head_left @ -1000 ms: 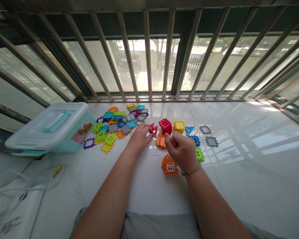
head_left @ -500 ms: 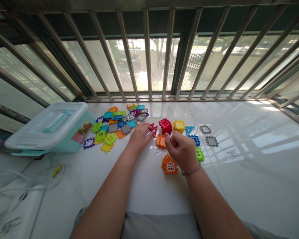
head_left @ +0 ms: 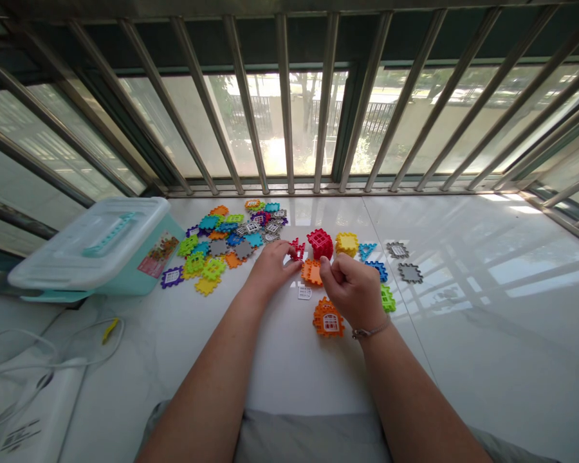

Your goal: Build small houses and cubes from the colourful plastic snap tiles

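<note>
The lidded plastic box (head_left: 96, 251) carries a picture label (head_left: 158, 254) on its teal end, with lettering too small to read. Dark print on the white casing (head_left: 43, 418) at lower left cannot be made out either.

The left hand (head_left: 273, 267) lies low over the white tiled surface (head_left: 473, 347), palm down, at the red triangular piece (head_left: 297, 249). Its thumb and forefinger curve with a gap between them, the tips by the piece's near edge; whether this grip pinches the piece, I cannot tell. The right hand (head_left: 352, 289) is curled into a fist, thumb tip uppermost, just beside the light orange tile (head_left: 311, 272); anything inside that grip is hidden. A bracelet (head_left: 370, 331) circles the right wrist.

The box's pale lid, with a teal handle on top, is on, and its contents cannot be seen. Between box and left hand lies a loose heap of notched tiles (head_left: 217, 247) in many colours, some with window inserts. Beyond the fist stand the red stack (head_left: 320, 243) and the yellow stack (head_left: 347, 243). Nearer the person are a white window frame (head_left: 304, 292) and an orange window block (head_left: 329, 319).
</note>
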A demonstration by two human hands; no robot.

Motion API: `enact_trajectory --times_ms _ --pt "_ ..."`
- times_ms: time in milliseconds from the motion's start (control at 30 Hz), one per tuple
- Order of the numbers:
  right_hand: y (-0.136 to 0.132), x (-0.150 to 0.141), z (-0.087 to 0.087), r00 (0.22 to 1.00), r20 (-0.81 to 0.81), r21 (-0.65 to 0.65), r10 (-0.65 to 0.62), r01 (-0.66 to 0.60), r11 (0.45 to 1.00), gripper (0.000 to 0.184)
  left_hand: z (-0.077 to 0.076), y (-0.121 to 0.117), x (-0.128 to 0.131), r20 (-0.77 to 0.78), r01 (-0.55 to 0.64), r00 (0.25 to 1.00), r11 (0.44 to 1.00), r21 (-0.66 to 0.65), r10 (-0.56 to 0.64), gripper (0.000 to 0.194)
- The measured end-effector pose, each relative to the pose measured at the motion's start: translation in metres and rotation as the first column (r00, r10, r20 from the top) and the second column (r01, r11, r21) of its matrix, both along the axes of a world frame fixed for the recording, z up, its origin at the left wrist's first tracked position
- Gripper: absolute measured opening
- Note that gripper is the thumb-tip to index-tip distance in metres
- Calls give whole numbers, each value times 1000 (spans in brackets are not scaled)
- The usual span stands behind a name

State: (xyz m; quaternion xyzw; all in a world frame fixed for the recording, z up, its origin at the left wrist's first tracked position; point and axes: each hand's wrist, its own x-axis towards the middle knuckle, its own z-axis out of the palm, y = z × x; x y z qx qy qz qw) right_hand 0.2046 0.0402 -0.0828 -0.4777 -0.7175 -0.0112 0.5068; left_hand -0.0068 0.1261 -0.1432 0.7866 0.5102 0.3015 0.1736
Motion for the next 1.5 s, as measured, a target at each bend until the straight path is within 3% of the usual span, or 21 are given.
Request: enact_trajectory --times_ms 567,900,1500 --pt "0 0 0 1000 3 14 0 0 1000 52 4 -1 2 23 -16 1000 999 38 15 6" --pt "1 0 1 1000 -6 8 5 -5 1000 51 3 -2 3 -3 83 997 997 6 -83 10" --pt "1 -1 -1 1000 7 7 4 -4 1000 51 -1 -3 1 9 3 1000 999 -34 -2 7"
